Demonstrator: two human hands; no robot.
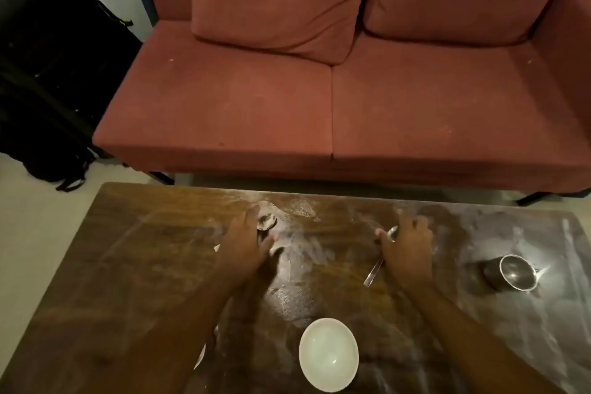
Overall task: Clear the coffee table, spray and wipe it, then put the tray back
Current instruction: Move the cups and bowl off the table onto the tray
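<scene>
The dark wooden coffee table is smeared with white powder. My left hand lies over a metal spoon, whose bowl shows past the fingers. My right hand is closed around a second metal spoon; its handle sticks out toward me under the palm. A white bowl sits at the near edge between my forearms. A steel cup lies tipped on the right side. No tray is in view.
A red two-seat sofa stands just beyond the table's far edge. A black bag rests on the floor at the left. A white edge peeks out from under my left forearm.
</scene>
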